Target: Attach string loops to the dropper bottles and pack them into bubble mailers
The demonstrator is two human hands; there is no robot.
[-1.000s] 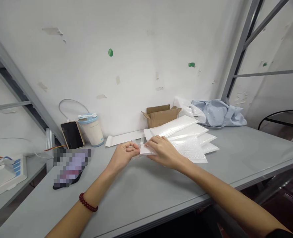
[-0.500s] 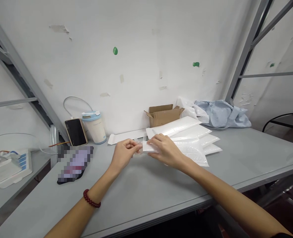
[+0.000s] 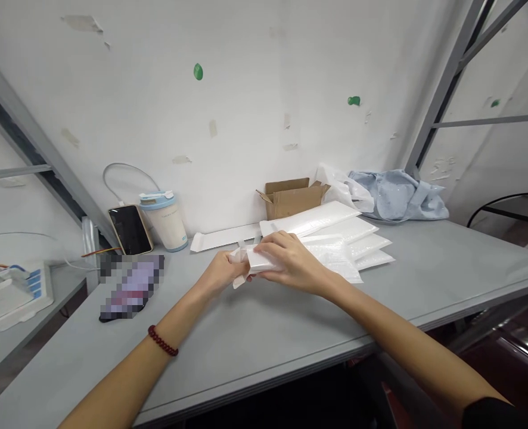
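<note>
Above the desk, both my hands are at the near-left end of a white bubble mailer (image 3: pixel 335 253), which stretches away to the right. My right hand (image 3: pixel 293 262) grips it from above, thumb underneath, around a smooth white end (image 3: pixel 261 261). On the left, my left hand (image 3: pixel 221 273) is closed at the mailer's mouth, where a thin white flap (image 3: pixel 239 280) and some clear film stick out. Its fingertips are partly hidden behind the flap. Several more white bubble mailers (image 3: pixel 371 244) lie fanned out behind my right hand.
A flat white strip (image 3: pixel 223 238) lies behind my hands. Along the wall stand a phone (image 3: pixel 131 230), a lidded cup (image 3: pixel 168 223), an opened cardboard box (image 3: pixel 293 201) and a light blue cloth bag (image 3: pixel 393 196). A blurred purple item (image 3: pixel 134 289) lies left on the grey desk (image 3: pixel 264 333).
My left hand has shifted from pinching the film at the mailer's tip to gripping closer around its mouth. The end now gapes with a flap hanging down. The view has moved slightly.
</note>
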